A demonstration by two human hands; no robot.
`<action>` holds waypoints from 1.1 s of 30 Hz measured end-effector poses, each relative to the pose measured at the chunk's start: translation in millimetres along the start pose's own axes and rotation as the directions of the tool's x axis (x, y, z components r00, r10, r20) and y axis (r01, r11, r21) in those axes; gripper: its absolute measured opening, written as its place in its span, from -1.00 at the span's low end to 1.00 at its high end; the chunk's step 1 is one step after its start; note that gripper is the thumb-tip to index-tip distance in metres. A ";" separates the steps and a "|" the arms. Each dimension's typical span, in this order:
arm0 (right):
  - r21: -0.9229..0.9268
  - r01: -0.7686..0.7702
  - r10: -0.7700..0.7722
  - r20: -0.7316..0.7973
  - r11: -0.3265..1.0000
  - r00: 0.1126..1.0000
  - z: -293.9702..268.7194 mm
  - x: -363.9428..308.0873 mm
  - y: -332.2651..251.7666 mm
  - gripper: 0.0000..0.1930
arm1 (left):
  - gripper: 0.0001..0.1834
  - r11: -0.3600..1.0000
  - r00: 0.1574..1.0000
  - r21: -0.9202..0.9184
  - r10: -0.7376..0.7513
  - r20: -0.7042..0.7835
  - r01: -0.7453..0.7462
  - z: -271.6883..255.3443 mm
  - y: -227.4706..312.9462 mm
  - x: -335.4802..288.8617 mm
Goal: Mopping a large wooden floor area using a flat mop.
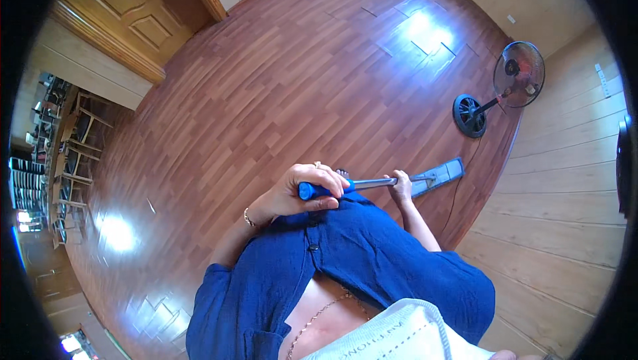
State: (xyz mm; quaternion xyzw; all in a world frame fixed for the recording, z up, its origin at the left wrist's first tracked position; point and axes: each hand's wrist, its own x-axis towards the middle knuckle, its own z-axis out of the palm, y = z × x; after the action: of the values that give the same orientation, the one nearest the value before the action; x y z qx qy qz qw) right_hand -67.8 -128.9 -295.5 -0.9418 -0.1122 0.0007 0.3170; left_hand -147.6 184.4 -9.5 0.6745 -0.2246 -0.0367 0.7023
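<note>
A flat mop runs across in front of my body, its metal pole nearly level in the picture. My left hand, with a ring and a bracelet, is wrapped round the blue grip at the pole's upper end. Farther down, my right hand is closed round the metal pole. Beyond that hand, the long grey-blue mop head lies on the wooden floor, to the right of my body. A dark shape, perhaps a foot, shows partly behind my left hand.
A standing fan with a round black base stands at the right by the panelled wall. A thin cable runs along the floor near the mop head. Chairs line the left side. A wooden door is at the far left.
</note>
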 end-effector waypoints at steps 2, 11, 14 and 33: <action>0.032 -0.035 0.035 0.000 0.999 0.999 1.2 1.9 5.7 -0.69 | -0.89 1.000 1.000 -0.021 0.005 -0.020 -0.006 0.4 -3.8 9.7; 0.119 -0.001 0.010 -0.073 0.993 0.997 -15.0 64.5 -12.4 -0.73 | -0.84 0.976 0.987 0.145 0.160 0.022 -0.162 -9.0 20.8 67.1; 0.115 0.050 -0.049 -0.008 0.992 0.999 -13.8 110.0 -15.6 -0.70 | -0.79 0.921 0.970 0.305 0.235 0.058 -0.241 -13.3 27.7 82.5; 0.779 0.460 -0.898 0.304 0.427 0.318 113.6 195.3 -239.2 -0.68 | -0.76 0.548 0.789 0.834 0.542 -0.290 -0.070 9.3 99.4 30.0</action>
State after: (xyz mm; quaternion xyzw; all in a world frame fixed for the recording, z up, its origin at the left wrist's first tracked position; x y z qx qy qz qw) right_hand 64.0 165.4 -229.8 -0.5699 -0.6256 0.2435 0.4739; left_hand -149.1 173.9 94.2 0.8422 -0.1389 0.3772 0.3593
